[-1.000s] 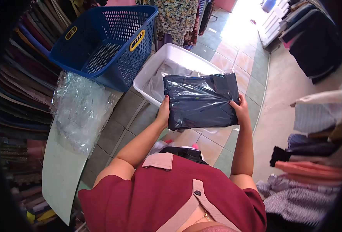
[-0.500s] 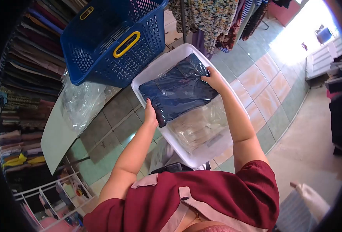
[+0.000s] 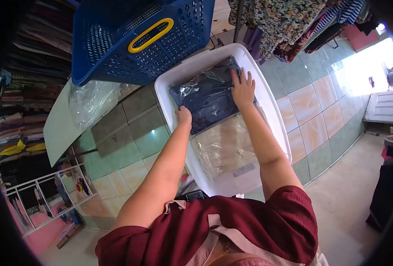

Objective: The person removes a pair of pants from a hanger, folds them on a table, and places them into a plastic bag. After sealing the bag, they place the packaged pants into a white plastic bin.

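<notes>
A folded dark blue garment in a clear plastic bag (image 3: pixel 212 104) lies inside the white plastic tub (image 3: pixel 272 111), toward its far end. My left hand (image 3: pixel 184 117) is closed at the left edge of this bagged garment, its fingers curled and partly hidden. On the garment's right side rests my right hand (image 3: pixel 244 91), open, with its fingers spread over the plastic. Nearer to me in the same tub is a beige garment in clear plastic (image 3: pixel 225 144), partly covered by the dark one.
A blue perforated basket (image 3: pixel 116 57) with a yellow handle stands beyond the tub at left. Clear plastic bags (image 3: pixel 92 102) lie on a pale board (image 3: pixel 56 133). Patterned clothes (image 3: pixel 285 26) hang at the back right. Stacked fabrics (image 3: pixel 21 137) line the left.
The bagged dark garment has been lowered and now lies flatter in the tub. My right hand has gone from gripping its edge to lying spread on top. The view has shifted slightly.
</notes>
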`<state>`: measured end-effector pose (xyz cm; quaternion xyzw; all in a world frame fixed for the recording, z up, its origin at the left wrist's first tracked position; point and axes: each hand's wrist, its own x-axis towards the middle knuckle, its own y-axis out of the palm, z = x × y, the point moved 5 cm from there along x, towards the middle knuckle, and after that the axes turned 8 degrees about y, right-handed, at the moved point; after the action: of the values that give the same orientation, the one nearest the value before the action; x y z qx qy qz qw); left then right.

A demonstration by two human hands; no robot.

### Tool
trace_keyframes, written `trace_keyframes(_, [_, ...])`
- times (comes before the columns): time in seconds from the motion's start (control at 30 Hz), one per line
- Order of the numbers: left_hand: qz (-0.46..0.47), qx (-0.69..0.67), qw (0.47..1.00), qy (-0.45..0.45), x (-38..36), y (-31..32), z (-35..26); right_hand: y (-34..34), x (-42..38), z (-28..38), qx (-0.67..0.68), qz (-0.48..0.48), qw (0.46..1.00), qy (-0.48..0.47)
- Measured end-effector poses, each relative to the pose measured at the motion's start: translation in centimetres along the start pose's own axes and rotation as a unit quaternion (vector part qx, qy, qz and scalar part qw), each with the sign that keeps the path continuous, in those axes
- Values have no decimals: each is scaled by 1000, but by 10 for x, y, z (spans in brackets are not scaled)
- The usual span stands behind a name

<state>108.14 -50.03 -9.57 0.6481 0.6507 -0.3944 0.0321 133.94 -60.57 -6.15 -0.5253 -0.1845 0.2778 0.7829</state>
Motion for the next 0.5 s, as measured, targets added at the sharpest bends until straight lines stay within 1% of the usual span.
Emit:
trace_keyframes(0.03, [-9, 62, 998, 30, 1, -2, 1, 2, -11, 8, -33, -26, 998, -53])
trace_keyframes(0.07, [7, 71, 996, 61, 8, -3, 2, 4, -21, 16, -64, -51, 991, -105])
trace_keyframes(0.1, [3, 72, 996, 56, 1, -7, -1, 7, -23, 16, -62, -45, 991, -108])
trace_keyframes(0.17, [48, 19, 998, 35, -18, -7, -18, 12, -17, 12, -62, -47, 994, -82])
trace_keyframes(0.23, [36, 21, 998, 44, -1, -2, -5, 13, -16, 14, -67, -32, 995, -70])
trace_keyframes(0.3, [31, 10, 999, 3, 6, 1, 1, 12, -14, 12, -59, -17, 996, -72])
trace_keyframes(0.33, [32, 9, 999, 1, 4, 1, -3, 11, -14, 11, -61, -16, 995, -73])
trace_keyframes(0.4, [3, -127, 986, -109, -3, 0, -1, 9, -13, 10, -41, -13, 996, -81])
trace_keyframes(0.43, [2, -127, 986, -109, -6, -2, 1, 9, -13, 11, -41, -13, 996, -82])
trace_keyframes(0.5, [-16, -48, 995, 81, -15, -11, -10, 7, -11, 14, -52, 6, 997, -59])
